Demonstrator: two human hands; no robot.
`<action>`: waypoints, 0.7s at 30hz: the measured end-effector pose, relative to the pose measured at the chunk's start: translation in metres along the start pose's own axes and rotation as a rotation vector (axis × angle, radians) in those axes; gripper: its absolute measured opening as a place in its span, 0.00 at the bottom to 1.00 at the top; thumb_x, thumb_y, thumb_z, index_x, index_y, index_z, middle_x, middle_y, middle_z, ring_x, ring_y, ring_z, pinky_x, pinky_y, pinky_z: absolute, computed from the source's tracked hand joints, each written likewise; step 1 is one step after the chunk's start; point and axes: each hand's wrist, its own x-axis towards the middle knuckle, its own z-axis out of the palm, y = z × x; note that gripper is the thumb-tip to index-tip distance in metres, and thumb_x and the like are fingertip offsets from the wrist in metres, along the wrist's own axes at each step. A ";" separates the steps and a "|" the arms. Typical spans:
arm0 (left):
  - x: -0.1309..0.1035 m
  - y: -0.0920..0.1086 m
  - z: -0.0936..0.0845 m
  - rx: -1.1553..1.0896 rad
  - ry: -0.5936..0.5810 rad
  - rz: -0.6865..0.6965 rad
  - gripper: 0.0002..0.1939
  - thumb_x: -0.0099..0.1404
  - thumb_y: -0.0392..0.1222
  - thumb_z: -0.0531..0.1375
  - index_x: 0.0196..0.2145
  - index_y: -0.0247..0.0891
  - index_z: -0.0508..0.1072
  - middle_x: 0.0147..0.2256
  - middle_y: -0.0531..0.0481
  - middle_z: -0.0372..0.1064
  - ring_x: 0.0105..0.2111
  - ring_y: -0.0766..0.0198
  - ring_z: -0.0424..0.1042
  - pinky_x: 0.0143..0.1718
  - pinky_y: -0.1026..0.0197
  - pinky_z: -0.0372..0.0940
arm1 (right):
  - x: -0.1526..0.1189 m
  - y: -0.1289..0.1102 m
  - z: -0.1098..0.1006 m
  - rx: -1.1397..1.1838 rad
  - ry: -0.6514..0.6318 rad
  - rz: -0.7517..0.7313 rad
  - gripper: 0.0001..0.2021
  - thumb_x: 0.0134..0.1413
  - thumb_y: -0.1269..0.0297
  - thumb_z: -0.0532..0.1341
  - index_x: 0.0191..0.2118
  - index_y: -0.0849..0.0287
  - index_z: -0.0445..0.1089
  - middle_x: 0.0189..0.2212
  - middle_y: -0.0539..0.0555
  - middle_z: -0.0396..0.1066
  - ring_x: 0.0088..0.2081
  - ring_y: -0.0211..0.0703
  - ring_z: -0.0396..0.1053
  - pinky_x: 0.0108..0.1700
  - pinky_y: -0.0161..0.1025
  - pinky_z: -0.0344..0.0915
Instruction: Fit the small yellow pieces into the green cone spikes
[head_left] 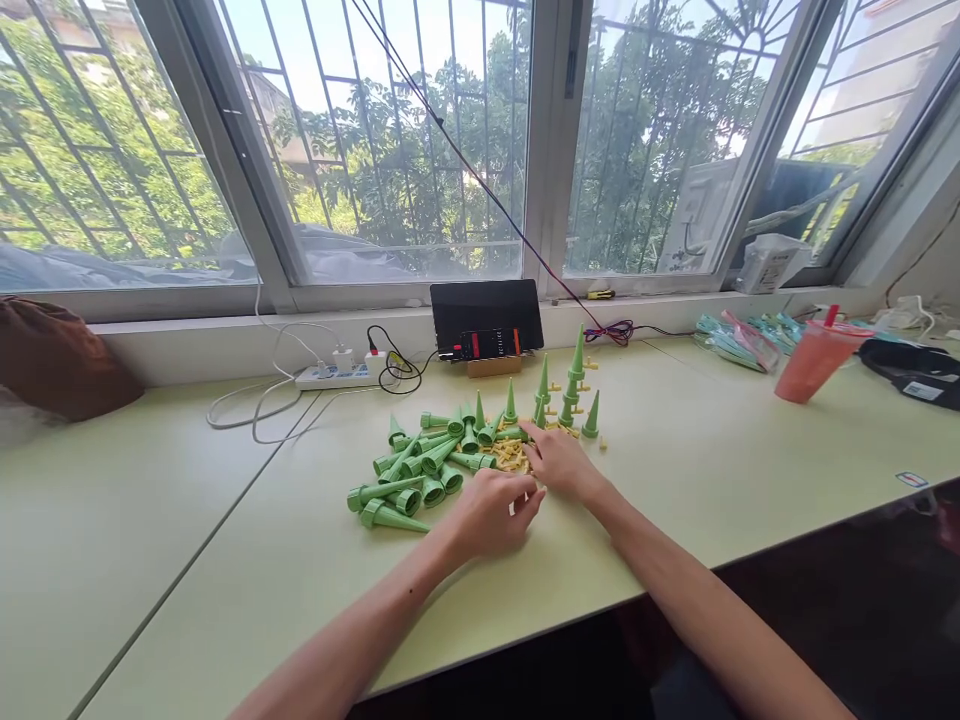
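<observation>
Yellow pegs (pixel 511 456) just beyond both hands' loosely curled fingers (pixel 534 497), grip unclear.

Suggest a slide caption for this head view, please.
Both hands, left hand and right hand, sort small yellow parts beside green cones on a pale table.

Pale green table (pixel 225 560) under the window. On it: heap of green cone spikes (pixel 420 470) at centre, small yellow parts (pixel 511 455) beside them, upright cones (pixel 576 385) behind; white power strip (pixel 337 376) far left; pink cup (pixel 816 360) far right; brown bundle (pixel 60 355) at left edge.
</observation>
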 end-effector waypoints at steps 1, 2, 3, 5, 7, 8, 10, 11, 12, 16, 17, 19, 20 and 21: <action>0.000 0.000 0.000 0.006 0.002 -0.001 0.15 0.65 0.39 0.53 0.20 0.37 0.63 0.18 0.55 0.64 0.18 0.71 0.56 0.25 0.66 0.52 | 0.000 0.000 0.000 -0.010 -0.010 0.005 0.21 0.62 0.65 0.50 0.61 0.57 0.58 0.34 0.58 0.75 0.37 0.46 0.71 0.34 0.35 0.55; 0.000 0.000 -0.001 0.011 0.003 -0.002 0.16 0.65 0.39 0.53 0.20 0.37 0.63 0.18 0.55 0.63 0.18 0.71 0.55 0.25 0.66 0.52 | 0.000 -0.001 0.000 -0.018 -0.016 0.010 0.21 0.62 0.65 0.50 0.60 0.57 0.58 0.35 0.58 0.75 0.37 0.47 0.71 0.34 0.36 0.55; 0.000 -0.001 -0.001 0.016 0.005 -0.002 0.16 0.65 0.39 0.53 0.20 0.37 0.62 0.18 0.55 0.63 0.18 0.71 0.55 0.25 0.66 0.52 | 0.000 -0.001 0.000 -0.021 -0.017 0.013 0.21 0.62 0.65 0.50 0.60 0.57 0.58 0.35 0.58 0.75 0.38 0.47 0.71 0.34 0.36 0.55; 0.000 -0.001 -0.001 0.028 0.003 -0.006 0.16 0.65 0.39 0.52 0.20 0.37 0.62 0.18 0.55 0.63 0.18 0.71 0.54 0.25 0.66 0.52 | 0.000 -0.002 -0.001 -0.020 -0.014 0.021 0.20 0.62 0.65 0.51 0.59 0.58 0.59 0.35 0.57 0.75 0.38 0.47 0.71 0.34 0.36 0.55; 0.000 -0.002 0.000 0.041 -0.004 -0.012 0.16 0.66 0.40 0.52 0.19 0.37 0.61 0.18 0.55 0.63 0.19 0.71 0.54 0.25 0.66 0.52 | 0.000 -0.002 -0.002 -0.014 -0.019 0.032 0.18 0.62 0.65 0.51 0.57 0.58 0.60 0.35 0.57 0.74 0.38 0.47 0.71 0.33 0.35 0.55; -0.001 -0.002 0.000 0.048 -0.008 -0.014 0.17 0.66 0.40 0.52 0.19 0.37 0.60 0.18 0.55 0.63 0.19 0.71 0.54 0.25 0.66 0.52 | 0.000 -0.002 -0.002 -0.013 -0.022 0.039 0.17 0.63 0.65 0.51 0.56 0.58 0.60 0.35 0.57 0.74 0.38 0.46 0.71 0.33 0.35 0.54; -0.001 -0.002 0.001 0.062 -0.017 -0.018 0.17 0.66 0.40 0.52 0.20 0.37 0.60 0.18 0.54 0.63 0.19 0.70 0.54 0.25 0.65 0.52 | 0.000 -0.002 -0.003 -0.014 -0.027 0.053 0.16 0.63 0.64 0.52 0.55 0.58 0.61 0.34 0.57 0.74 0.37 0.47 0.71 0.32 0.35 0.54; -0.001 -0.002 0.002 0.067 -0.020 -0.020 0.17 0.66 0.41 0.51 0.20 0.37 0.60 0.18 0.54 0.63 0.19 0.70 0.54 0.25 0.65 0.52 | 0.000 -0.002 -0.003 -0.015 -0.027 0.060 0.15 0.63 0.63 0.52 0.54 0.59 0.61 0.34 0.57 0.74 0.37 0.47 0.71 0.32 0.35 0.53; -0.001 -0.002 0.002 0.072 -0.022 -0.021 0.17 0.66 0.41 0.51 0.20 0.37 0.60 0.18 0.54 0.63 0.19 0.70 0.55 0.26 0.65 0.52 | 0.000 -0.002 -0.003 -0.014 -0.024 0.067 0.15 0.63 0.63 0.52 0.54 0.59 0.61 0.34 0.57 0.74 0.37 0.47 0.71 0.32 0.35 0.53; 0.000 -0.003 0.002 0.071 -0.024 -0.023 0.17 0.66 0.41 0.51 0.20 0.37 0.60 0.18 0.55 0.62 0.19 0.70 0.53 0.26 0.65 0.51 | 0.001 -0.002 -0.002 0.006 -0.011 0.076 0.13 0.63 0.62 0.53 0.50 0.60 0.63 0.35 0.57 0.74 0.38 0.46 0.71 0.32 0.35 0.53; 0.000 -0.003 0.002 0.062 -0.018 -0.027 0.17 0.66 0.40 0.52 0.20 0.37 0.60 0.18 0.55 0.61 0.19 0.70 0.53 0.26 0.65 0.51 | 0.001 -0.002 -0.003 0.011 -0.010 0.077 0.12 0.63 0.62 0.53 0.49 0.60 0.64 0.35 0.57 0.74 0.38 0.46 0.71 0.32 0.35 0.53; 0.002 -0.005 0.001 0.033 0.006 -0.045 0.16 0.66 0.40 0.52 0.20 0.37 0.60 0.17 0.56 0.58 0.19 0.71 0.51 0.25 0.65 0.50 | 0.001 -0.002 -0.003 0.022 -0.003 0.086 0.11 0.63 0.62 0.53 0.48 0.60 0.64 0.34 0.57 0.74 0.37 0.46 0.71 0.32 0.35 0.53; 0.002 -0.006 0.001 0.013 0.026 -0.061 0.16 0.66 0.40 0.52 0.20 0.37 0.60 0.17 0.57 0.57 0.18 0.71 0.51 0.25 0.65 0.50 | 0.001 -0.002 -0.004 0.029 0.003 0.094 0.11 0.63 0.62 0.53 0.47 0.61 0.64 0.34 0.57 0.74 0.37 0.46 0.71 0.32 0.35 0.53; 0.003 -0.006 0.001 -0.009 0.052 -0.081 0.17 0.66 0.40 0.52 0.20 0.37 0.61 0.17 0.57 0.56 0.18 0.72 0.50 0.24 0.65 0.49 | 0.001 -0.002 -0.004 0.039 0.013 0.100 0.11 0.63 0.62 0.53 0.47 0.61 0.64 0.34 0.57 0.74 0.37 0.46 0.71 0.32 0.35 0.53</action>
